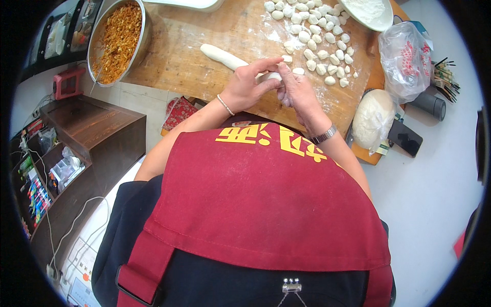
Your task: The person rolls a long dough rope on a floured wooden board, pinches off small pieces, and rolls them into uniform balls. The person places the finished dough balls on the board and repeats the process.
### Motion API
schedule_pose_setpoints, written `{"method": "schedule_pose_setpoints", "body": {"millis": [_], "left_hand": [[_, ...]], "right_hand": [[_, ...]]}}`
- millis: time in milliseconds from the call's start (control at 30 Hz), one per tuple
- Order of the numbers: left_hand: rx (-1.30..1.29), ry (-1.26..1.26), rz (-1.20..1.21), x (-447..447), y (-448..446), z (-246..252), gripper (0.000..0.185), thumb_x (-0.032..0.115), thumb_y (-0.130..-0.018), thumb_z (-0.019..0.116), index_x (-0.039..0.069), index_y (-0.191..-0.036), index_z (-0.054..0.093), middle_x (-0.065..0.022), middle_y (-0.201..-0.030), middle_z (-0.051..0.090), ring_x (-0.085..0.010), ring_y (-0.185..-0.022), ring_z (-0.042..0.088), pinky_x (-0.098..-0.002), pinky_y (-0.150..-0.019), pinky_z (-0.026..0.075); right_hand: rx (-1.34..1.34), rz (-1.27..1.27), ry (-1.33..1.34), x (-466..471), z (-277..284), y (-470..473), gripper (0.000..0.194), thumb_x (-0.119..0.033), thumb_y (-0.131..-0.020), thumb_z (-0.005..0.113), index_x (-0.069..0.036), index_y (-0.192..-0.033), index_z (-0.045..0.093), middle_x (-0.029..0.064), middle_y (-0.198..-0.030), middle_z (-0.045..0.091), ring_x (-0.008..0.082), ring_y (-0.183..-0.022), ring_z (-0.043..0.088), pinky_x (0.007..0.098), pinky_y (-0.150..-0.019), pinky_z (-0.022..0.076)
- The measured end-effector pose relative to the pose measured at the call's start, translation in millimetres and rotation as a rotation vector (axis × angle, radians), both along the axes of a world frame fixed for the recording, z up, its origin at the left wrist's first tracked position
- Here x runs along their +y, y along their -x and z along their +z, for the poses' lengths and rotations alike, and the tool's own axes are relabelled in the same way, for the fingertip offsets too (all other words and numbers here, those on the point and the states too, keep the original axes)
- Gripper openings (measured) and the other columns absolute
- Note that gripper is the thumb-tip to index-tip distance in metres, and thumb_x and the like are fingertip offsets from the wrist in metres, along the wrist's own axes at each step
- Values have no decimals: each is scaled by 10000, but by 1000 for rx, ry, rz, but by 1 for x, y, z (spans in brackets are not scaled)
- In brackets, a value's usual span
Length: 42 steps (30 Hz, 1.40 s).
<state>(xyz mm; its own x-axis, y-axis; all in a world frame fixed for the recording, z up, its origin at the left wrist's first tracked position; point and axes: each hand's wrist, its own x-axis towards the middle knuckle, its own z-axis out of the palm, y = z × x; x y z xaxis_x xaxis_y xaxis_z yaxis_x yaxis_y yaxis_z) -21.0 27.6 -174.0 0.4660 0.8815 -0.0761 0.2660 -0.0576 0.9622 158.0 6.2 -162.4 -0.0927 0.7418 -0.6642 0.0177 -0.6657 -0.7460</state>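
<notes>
A floured dough rope runs across the wooden board, its near end reaching into my hands. My left hand, with a beaded bracelet at the wrist, curls around this end. My right hand meets it there, thumb and fingers closed at the tip of the rope; flour coats its fingers. Two cut dough pieces lie right beside my fingertips. Beyond them, many small dough pieces are scattered over the floured right part of the board. The fingers partly hide the rope's end.
A steel bowl of orange-brown filling stands at the board's left. Flour fills a white dish at the far right. Along the right edge are a bagged dough lump, a plastic bag, a dark cylinder and a phone.
</notes>
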Motion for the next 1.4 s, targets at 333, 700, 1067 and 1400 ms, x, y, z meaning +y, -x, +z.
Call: {"method": "schedule_pose_setpoints", "body": {"millis": [333, 700, 1067, 1400], "left_hand": [[-10, -43, -258, 16, 5, -7, 264, 107, -944, 696, 18, -1189, 655, -112, -1026, 679, -213, -938, 653, -340, -847, 520], [38, 135, -205, 24, 4, 10, 219, 192, -907, 774, 1, -1006, 736, -60, -893, 698, -116, -845, 633, -291, -755, 501], [52, 26, 22, 25, 3, 30, 227, 200, -900, 759, 5, -1016, 757, -45, -898, 729, -107, -805, 661, -268, -729, 521], [120, -12, -18, 24, 18, 10, 279, 179, -1013, 580, 20, -1207, 700, -76, -977, 645, -177, -898, 611, -294, -838, 491]], "right_hand": [[293, -89, 251, -3, 2, -13, 435, -454, -1040, 560, -52, -898, 648, 51, -717, 617, 90, -514, 500, 229, -433, 358], [641, -94, 397, 7, 13, -15, 351, -324, -1033, 580, -102, -762, 549, -7, -593, 487, 59, -433, 378, 205, -385, 267], [978, -161, 185, 6, 14, -6, 412, -296, -1041, 493, -88, -688, 534, -6, -582, 481, 88, -482, 383, 240, -461, 306], [251, -217, -9, 55, 9, -27, 422, -368, -1074, 486, 24, -1065, 641, 87, -823, 676, 93, -545, 455, 235, -502, 355]]}}
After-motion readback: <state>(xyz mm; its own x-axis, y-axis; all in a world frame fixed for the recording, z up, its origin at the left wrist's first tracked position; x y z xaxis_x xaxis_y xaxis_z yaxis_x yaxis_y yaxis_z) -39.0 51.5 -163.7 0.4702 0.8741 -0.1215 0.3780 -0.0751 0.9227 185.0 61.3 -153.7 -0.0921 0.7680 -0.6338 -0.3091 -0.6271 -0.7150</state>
